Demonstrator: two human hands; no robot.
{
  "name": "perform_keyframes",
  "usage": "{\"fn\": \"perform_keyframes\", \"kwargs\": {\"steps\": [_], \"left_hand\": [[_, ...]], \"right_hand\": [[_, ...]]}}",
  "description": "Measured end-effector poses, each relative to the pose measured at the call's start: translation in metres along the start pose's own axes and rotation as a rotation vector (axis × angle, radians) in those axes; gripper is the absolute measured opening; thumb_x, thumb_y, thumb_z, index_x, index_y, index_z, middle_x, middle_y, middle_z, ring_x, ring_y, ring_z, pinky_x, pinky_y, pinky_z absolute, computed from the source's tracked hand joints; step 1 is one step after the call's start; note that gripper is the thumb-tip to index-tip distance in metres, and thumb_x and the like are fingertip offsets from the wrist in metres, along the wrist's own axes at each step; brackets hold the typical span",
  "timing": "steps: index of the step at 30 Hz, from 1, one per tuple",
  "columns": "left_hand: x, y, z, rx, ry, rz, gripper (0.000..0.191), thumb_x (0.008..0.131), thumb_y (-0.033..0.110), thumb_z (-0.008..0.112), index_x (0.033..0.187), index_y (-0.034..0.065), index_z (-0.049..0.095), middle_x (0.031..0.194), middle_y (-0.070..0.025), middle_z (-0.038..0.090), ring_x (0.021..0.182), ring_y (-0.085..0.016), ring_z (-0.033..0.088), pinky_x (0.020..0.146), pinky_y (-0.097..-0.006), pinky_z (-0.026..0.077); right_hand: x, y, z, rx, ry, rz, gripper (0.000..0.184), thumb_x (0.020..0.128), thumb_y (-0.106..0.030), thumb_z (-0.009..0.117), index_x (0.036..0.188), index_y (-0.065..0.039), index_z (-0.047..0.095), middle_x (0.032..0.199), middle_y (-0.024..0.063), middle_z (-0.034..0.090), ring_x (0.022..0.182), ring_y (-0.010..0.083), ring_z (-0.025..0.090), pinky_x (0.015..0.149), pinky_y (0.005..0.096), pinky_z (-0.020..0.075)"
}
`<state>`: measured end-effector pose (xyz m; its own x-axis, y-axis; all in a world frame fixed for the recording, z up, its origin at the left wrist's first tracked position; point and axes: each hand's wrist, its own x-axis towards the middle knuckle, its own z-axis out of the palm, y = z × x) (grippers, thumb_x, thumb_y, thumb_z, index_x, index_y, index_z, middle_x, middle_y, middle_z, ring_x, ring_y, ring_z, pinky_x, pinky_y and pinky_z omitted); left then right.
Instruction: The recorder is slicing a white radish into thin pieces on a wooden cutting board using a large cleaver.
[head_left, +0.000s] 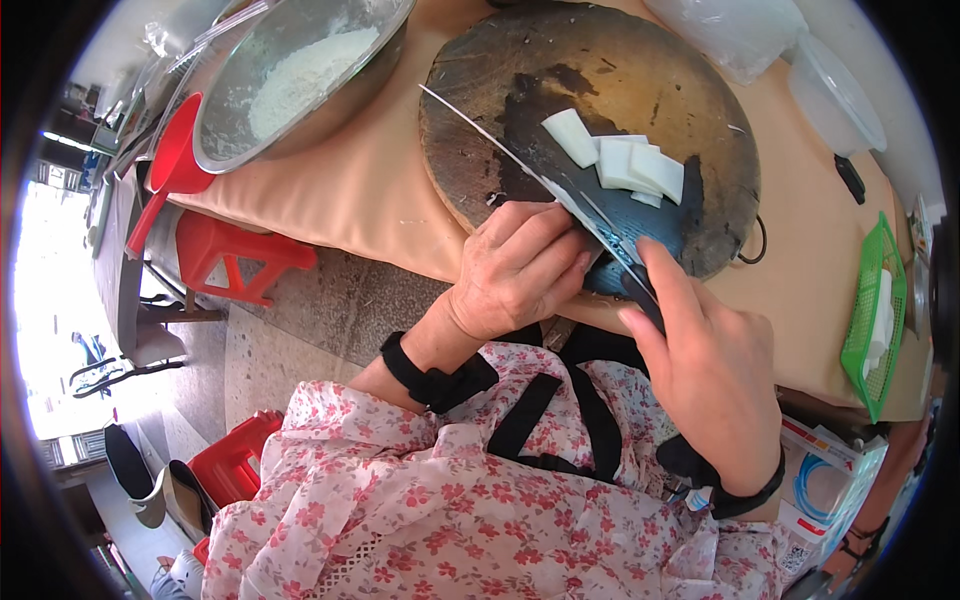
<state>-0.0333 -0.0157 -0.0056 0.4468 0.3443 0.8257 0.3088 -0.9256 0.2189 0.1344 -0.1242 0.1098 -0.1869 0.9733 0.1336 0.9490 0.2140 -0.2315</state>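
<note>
My right hand grips the black handle of a kitchen knife. The blade slants up and left across a round wooden chopping board. My left hand is on the board's near edge, fingers curled and knuckles beside the blade. A white vegetable piece, perhaps radish, is mostly hidden under those fingers, and a pale strip shows along the blade. Beyond the knife, several flat white vegetable slices lie partly overlapping on the board's dark, wet patch.
A steel bowl of white flour stands at the left, beside a red plastic ladle. At the right are a clear plastic tub and a green basket with white pieces. A red stool stands below the table's left side.
</note>
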Motion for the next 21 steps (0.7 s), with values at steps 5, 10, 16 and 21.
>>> {"fn": "perform_keyframes", "kwargs": {"steps": [5,10,16,21], "left_hand": [[-0.001,-0.001,0.002,0.032,0.005,0.030,0.019,0.069,0.005,0.074,0.087,0.0010,0.069,0.095,-0.0090,0.061,0.087,-0.025,0.063,0.072,-0.0341,0.054],[-0.001,-0.001,0.003,0.012,0.025,0.007,0.019,0.069,0.005,0.074,0.087,0.0019,0.068,0.095,-0.0081,0.061,0.087,-0.025,0.062,0.073,-0.0339,0.053],[-0.001,-0.001,0.004,-0.007,0.033,-0.007,0.019,0.070,0.005,0.074,0.087,0.0022,0.068,0.095,-0.0080,0.060,0.088,-0.026,0.063,0.073,-0.0343,0.054],[-0.001,-0.001,0.004,-0.004,0.041,0.004,0.019,0.069,0.004,0.075,0.087,0.0016,0.068,0.094,-0.0086,0.060,0.088,-0.026,0.063,0.072,-0.0346,0.054]], "right_hand": [[0.000,0.001,0.005,-0.016,0.022,0.011,0.051,0.087,-0.022,0.071,0.131,-0.003,0.053,0.078,0.0092,0.064,0.058,0.0282,0.065,0.051,0.0369,0.0506],[-0.021,0.008,-0.005,0.018,0.004,0.062,0.054,0.086,-0.018,0.073,0.134,-0.004,0.053,0.084,0.0110,0.066,0.063,0.0298,0.066,0.052,0.0393,0.0497],[-0.039,0.012,-0.011,0.024,0.004,0.086,0.058,0.085,-0.019,0.074,0.136,-0.004,0.052,0.083,0.0111,0.065,0.063,0.0302,0.066,0.055,0.0407,0.0491],[-0.044,0.010,-0.019,0.028,-0.018,0.103,0.060,0.084,-0.019,0.074,0.137,-0.004,0.052,0.081,0.0112,0.064,0.062,0.0303,0.064,0.055,0.0411,0.0484]]}}
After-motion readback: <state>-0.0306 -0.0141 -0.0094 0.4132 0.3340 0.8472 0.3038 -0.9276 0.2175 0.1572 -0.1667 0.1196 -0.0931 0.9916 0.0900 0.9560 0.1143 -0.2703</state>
